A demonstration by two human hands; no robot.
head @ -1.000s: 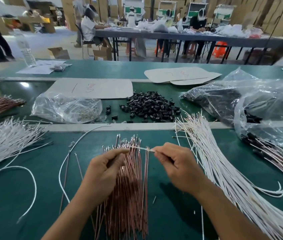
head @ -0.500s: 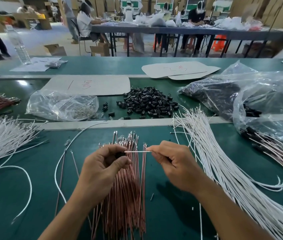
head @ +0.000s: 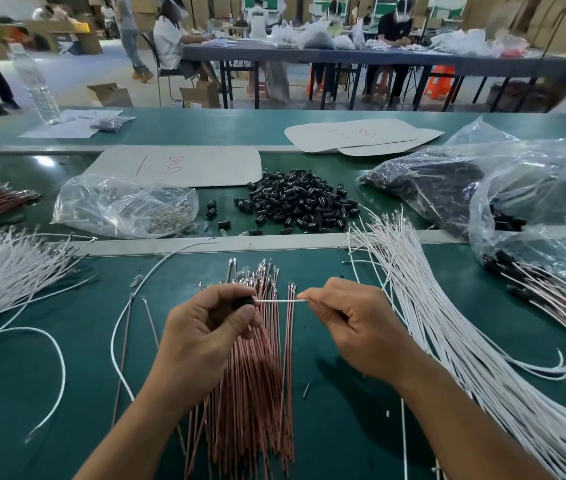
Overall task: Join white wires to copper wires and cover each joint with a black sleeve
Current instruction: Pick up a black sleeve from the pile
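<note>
Black sleeve was gripped in left hand | white wire was pinched by right hand, meeting the sleeve | sleeved pairs were stacked rightward | large copper bundle was judged unjoined.

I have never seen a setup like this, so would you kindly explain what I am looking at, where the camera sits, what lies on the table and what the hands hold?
There is no machine here. A person works with bare hands, and the single picture comes from a camera worn on their head, looking forward and down. The left hand pinches a black sleeve. The right hand pinches a white wire that stretches across to that sleeve. On the green table a bundle of copper wires lies under the hands, and white wires fan out to the right. Further back are a heap of loose sleeves and a clear bag of small metal parts.
</note>
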